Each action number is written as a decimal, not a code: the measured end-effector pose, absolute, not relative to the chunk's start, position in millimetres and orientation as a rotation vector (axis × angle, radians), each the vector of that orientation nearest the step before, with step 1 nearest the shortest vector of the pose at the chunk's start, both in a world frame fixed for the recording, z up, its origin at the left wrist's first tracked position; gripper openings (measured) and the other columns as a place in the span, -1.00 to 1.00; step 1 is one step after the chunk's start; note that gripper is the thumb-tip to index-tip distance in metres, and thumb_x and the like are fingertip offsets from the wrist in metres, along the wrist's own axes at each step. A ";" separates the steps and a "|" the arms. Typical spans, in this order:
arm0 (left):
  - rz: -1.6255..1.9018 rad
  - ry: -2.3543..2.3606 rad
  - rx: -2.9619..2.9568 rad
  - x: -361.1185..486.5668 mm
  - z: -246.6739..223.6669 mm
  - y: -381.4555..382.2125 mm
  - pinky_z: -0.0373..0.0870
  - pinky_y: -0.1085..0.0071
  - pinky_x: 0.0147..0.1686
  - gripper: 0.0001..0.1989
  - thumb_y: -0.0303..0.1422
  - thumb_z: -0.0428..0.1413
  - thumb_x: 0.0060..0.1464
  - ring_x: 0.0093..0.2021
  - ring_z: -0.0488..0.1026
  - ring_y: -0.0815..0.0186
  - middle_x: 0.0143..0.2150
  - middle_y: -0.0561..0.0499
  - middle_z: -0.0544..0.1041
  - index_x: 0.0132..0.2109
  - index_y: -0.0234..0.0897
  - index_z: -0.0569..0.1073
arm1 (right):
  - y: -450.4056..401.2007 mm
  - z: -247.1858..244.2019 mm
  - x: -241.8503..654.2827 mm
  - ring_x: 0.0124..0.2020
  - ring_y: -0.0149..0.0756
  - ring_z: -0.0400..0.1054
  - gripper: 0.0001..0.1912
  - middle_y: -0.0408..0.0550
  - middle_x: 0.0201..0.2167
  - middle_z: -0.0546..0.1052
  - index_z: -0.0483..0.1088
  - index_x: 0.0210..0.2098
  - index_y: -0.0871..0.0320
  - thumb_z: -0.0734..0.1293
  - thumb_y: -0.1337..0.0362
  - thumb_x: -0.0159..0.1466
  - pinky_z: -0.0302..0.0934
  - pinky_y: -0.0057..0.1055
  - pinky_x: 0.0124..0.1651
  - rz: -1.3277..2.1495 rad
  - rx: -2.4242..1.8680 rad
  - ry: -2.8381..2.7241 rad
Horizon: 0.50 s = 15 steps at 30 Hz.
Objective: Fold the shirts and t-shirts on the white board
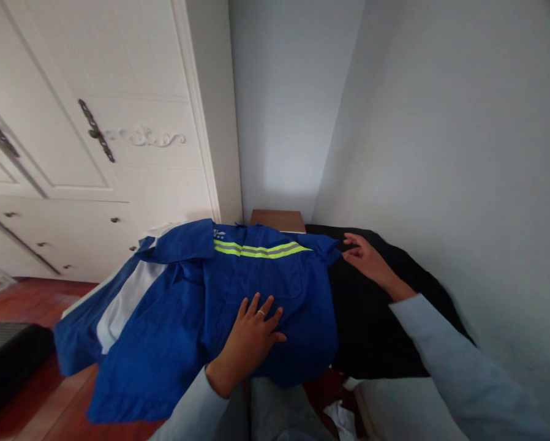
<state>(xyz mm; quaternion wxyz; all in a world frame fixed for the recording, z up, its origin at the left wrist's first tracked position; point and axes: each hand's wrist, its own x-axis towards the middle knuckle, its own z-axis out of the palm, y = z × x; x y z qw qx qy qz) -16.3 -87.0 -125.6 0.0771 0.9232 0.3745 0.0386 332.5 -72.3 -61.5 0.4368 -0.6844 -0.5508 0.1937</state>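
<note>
A blue work jacket (261,294) with a yellow-green and grey reflective stripe is spread out in front of me, partly folded. Flat on its lower middle lies my left hand (251,331), fingers spread, a ring on one finger. My right hand (367,260) is at the jacket's right end, its fingertips beside the blue cloth and apart from each other; whether they touch the cloth is hard to make out. The jacket's blue and white parts (130,297) hang over to the left. Black cloth (376,324) lies to the right, below my right hand.
A white wardrobe (155,73) with dark metal handles stands at the left. Pale walls (463,135) meet in the corner behind. A brown wooden piece (277,219) shows beyond the jacket. Low on the left is a dark object (20,349) on the reddish wood floor (68,404).
</note>
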 end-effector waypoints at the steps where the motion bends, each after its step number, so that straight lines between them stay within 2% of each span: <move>1: 0.123 1.134 2.757 -14.8 -127.7 -89.3 0.09 -0.32 0.34 -0.41 -0.07 0.14 0.27 0.46 0.05 -0.27 0.44 -0.23 0.24 0.37 -0.10 0.34 | -50.9 -61.5 340.3 -0.24 -0.23 0.49 -0.25 0.28 0.20 0.41 0.25 0.30 0.20 0.44 0.20 0.15 0.44 -0.24 -0.10 0.491 -1.816 -1.372; 3: 0.118 1.136 2.733 -14.9 -129.7 -92.5 0.06 -0.40 0.31 -0.32 0.00 0.14 0.23 0.46 0.01 -0.32 0.46 -0.29 0.18 0.40 -0.13 0.30 | -18.5 -65.4 348.6 -0.34 -0.30 0.47 -0.24 0.26 0.09 0.51 0.25 0.30 0.22 0.44 0.30 0.13 0.43 -0.34 -0.24 0.663 -1.961 -1.425; 4: 0.101 1.116 2.720 -17.0 -128.6 -92.2 0.04 -0.43 0.30 -0.25 0.07 0.15 0.20 0.46 -0.01 -0.35 0.46 -0.31 0.15 0.42 -0.14 0.27 | -7.4 -68.0 349.7 -0.40 -0.32 0.45 -0.32 0.19 -0.04 0.58 0.33 0.24 0.23 0.44 0.31 0.13 0.40 -0.38 -0.31 0.774 -2.003 -1.481; 6: 0.057 1.006 2.687 -26.3 -120.2 -85.5 0.05 -0.41 0.30 -0.15 0.17 0.14 0.13 0.46 -0.01 -0.35 0.46 -0.33 0.14 0.43 -0.16 0.25 | 6.1 -71.8 347.6 -0.48 -0.34 0.41 -0.60 0.03 -0.33 0.61 0.52 -0.03 0.24 0.44 0.34 0.12 0.33 -0.43 -0.38 0.927 -2.048 -1.644; 8: 0.064 0.822 2.625 -41.6 -104.3 -68.4 0.16 -0.23 0.33 -0.17 0.17 0.12 0.16 0.44 0.11 -0.22 0.45 -0.28 0.21 0.43 -0.15 0.25 | 11.5 -71.8 343.6 -0.49 -0.33 0.40 -0.89 -0.05 -0.49 0.57 0.56 -0.34 0.25 0.42 0.36 0.12 0.31 -0.41 -0.32 0.901 -2.027 -1.849; 9: 0.097 0.748 2.590 -50.9 -94.8 -55.7 0.22 -0.10 0.34 -0.22 0.14 0.09 0.21 0.42 0.20 -0.12 0.43 -0.23 0.26 0.43 -0.14 0.25 | 12.1 -70.2 342.0 -0.46 -0.31 0.42 -0.92 -0.05 -0.52 0.56 0.55 -0.45 0.25 0.39 0.37 0.13 0.30 -0.39 -0.27 0.849 -1.990 -1.934; 11: 0.220 0.747 2.552 -71.1 -76.1 -23.2 0.27 0.09 0.33 -0.33 0.06 0.04 0.30 0.36 0.33 0.04 0.39 -0.15 0.35 0.42 -0.14 0.25 | 10.4 -63.6 341.3 -0.38 -0.26 0.45 -0.84 -0.04 -0.48 0.58 0.54 -0.51 0.23 0.35 0.36 0.16 0.30 -0.35 -0.17 0.749 -1.881 -2.030; 15: 0.351 1.204 2.686 -111.7 -54.9 53.9 0.16 0.09 0.37 -0.36 -0.10 0.11 0.26 0.38 0.29 0.01 0.37 -0.22 0.37 0.38 -0.28 0.29 | 0.4 -43.3 352.5 -0.21 -0.16 0.49 -0.80 -0.02 -0.29 0.64 0.59 -0.37 0.15 0.34 0.20 0.20 0.35 -0.31 -0.06 0.666 -1.763 -1.899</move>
